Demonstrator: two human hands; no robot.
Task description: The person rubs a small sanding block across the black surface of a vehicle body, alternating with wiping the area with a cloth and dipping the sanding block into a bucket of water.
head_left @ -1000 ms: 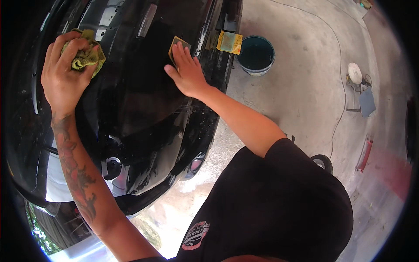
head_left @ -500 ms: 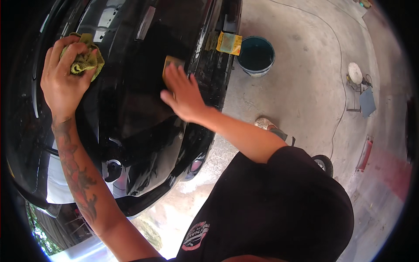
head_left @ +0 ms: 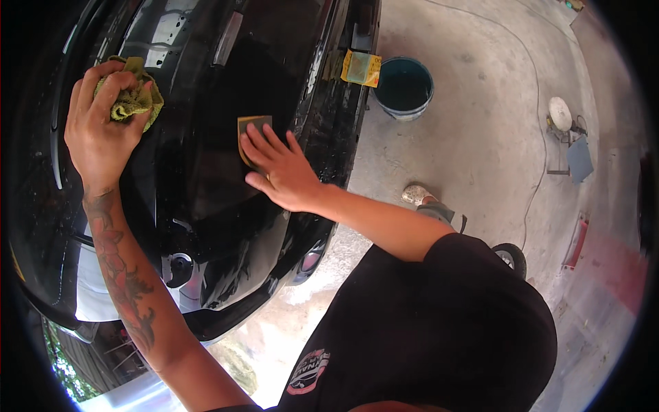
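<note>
My left hand (head_left: 99, 137) is closed around a crumpled yellow-green cloth (head_left: 141, 99), resting on the glossy black car body (head_left: 206, 147). To its right, my right hand (head_left: 287, 172) lies with fingers stretched over a sheet of sandpaper (head_left: 252, 123), grey on top with a yellowish edge, and holds it against a dark panel of the car. The fingers cover part of the sheet. My right thumb stands apart from the fingers.
A yellow packet (head_left: 373, 69) lies at the car's edge, beside a bucket (head_left: 403, 113) of dark liquid. Farther right, a cable (head_left: 540, 123) runs over the concrete floor near a small stand with a white round top (head_left: 559, 113). A wheel (head_left: 508, 259) shows beside my shirt.
My right hand has moved down and slightly left across the panel, carrying the sandpaper along. My left hand and the cloth have stayed almost in place.
</note>
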